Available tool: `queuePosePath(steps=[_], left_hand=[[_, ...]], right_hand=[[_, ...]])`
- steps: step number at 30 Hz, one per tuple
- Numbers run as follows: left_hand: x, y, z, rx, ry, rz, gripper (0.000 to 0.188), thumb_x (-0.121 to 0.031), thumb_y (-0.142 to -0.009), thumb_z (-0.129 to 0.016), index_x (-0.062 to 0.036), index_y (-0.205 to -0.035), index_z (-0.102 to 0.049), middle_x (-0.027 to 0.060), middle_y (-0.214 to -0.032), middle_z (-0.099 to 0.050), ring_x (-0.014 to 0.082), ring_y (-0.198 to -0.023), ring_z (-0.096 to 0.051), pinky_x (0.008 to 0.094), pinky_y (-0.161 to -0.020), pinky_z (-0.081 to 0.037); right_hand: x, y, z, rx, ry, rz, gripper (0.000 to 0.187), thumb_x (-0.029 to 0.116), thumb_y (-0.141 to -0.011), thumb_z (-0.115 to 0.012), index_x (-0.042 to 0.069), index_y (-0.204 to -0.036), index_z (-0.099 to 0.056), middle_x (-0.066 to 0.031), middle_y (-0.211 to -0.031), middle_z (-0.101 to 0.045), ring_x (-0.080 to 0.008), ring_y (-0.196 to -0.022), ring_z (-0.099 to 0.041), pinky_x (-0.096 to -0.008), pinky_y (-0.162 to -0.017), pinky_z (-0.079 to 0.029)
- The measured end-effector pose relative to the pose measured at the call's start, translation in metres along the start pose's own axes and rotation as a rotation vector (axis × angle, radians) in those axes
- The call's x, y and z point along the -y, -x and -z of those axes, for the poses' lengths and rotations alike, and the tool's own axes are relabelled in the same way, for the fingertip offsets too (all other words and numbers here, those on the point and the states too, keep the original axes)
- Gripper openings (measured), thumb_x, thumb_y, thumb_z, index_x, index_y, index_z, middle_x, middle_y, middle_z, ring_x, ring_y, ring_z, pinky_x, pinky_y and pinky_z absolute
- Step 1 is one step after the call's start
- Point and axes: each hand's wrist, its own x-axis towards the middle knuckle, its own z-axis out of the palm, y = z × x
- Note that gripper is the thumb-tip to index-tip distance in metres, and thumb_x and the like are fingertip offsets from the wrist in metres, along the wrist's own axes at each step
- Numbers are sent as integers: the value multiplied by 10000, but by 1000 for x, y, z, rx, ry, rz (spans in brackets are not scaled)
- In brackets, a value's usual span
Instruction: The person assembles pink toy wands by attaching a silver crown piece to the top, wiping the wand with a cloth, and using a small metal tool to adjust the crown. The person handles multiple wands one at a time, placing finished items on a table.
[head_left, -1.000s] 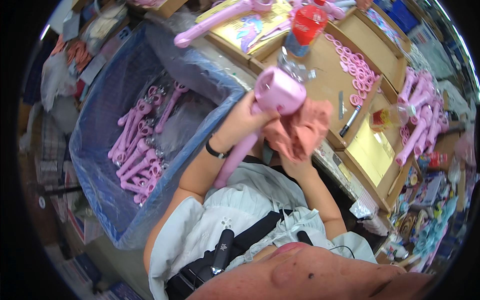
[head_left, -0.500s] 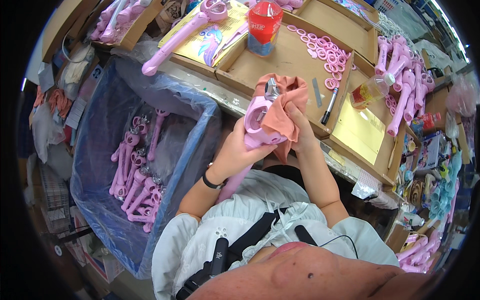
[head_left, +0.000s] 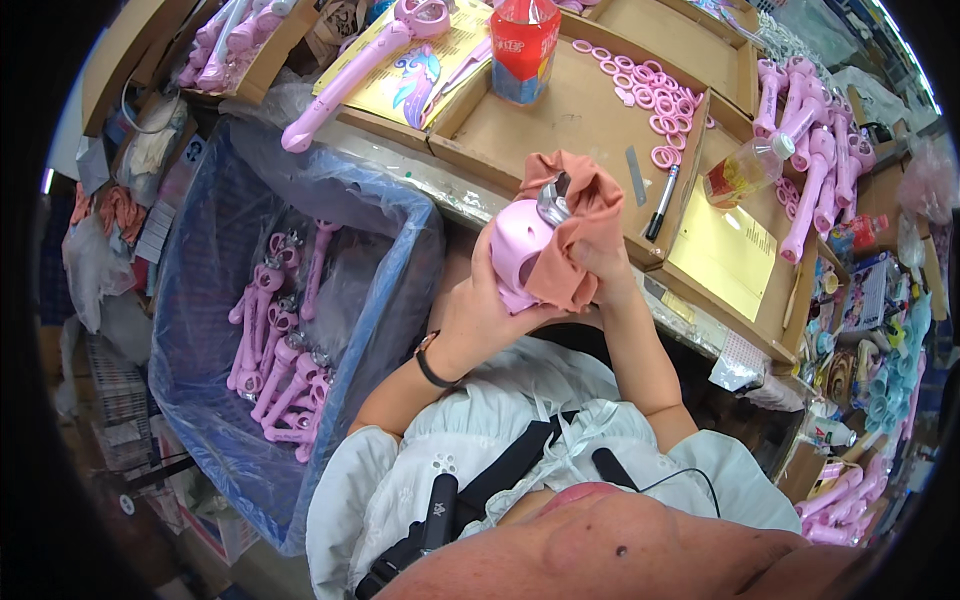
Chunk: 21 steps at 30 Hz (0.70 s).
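- While the left hand (head_left: 488, 308) curls its fingers round the pink toy (head_left: 513, 245), the right hand (head_left: 606, 268) grips an orange cloth (head_left: 592, 222), its fingers bent and partly hidden by the folds.
- The toy is between both hands, the cloth against its right side.
- To the left, a blue-lined bin (head_left: 388, 300) holds pink wands (head_left: 292, 378).
- Farther right, pink rings (head_left: 662, 100) lie in a cardboard tray (head_left: 560, 140).

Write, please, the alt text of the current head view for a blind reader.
A person's left hand grips a pink toy, while the right hand holds an orange cloth against it. To the left, a blue-lined bin contains pink wands.
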Motion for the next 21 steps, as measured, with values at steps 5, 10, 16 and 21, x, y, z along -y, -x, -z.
queuePosePath(steps=[5, 10, 16, 21], left_hand=[[10, -6, 12, 427, 615, 9, 763, -334, -699, -787, -2, -1265, -399, 180, -962, -616, 273, -751, -641, 337, -649, -521], [27, -10, 12, 761, 1424, 335, 748, -463, -681, -772, -7, -1189, -467, 155, -889, -607, 195, -514, -565, 273, -413, -431], [23, -11, 16, 498, 1206, 285, 828, -367, -724, -768, -30, -1341, -332, 113, -1038, -567, 158, -624, -585, 265, -480, -471], [20, -5, 20, 278, 924, 309, 830, -125, -759, -740, -51, -1404, -223, 79, -1139, -517, 127, -798, -586, 254, -615, -505]], right_hand=[[-17, -2, 6, -1, -60, 17, 970, 275, -622, -765, 26, -1395, -235, -103, -1316, -372, -212, -1245, -383, -340, -1035, -321], [-47, 8, -11, -376, 454, 270, 743, 280, -707, -715, 10, -1297, -353, -104, -1178, -427, -214, -1143, -423, -325, -965, -362], [-28, 23, -50, -538, 1059, 332, 612, 319, -806, -614, -6, -1293, -436, -104, -1262, -408, -200, -1133, -420, -302, -908, -386], [-15, 22, -63, -97, 156, 269, 446, 411, -980, -395, 7, -1158, -461, -65, -999, -545, -87, -809, -556, -225, -656, -476]])
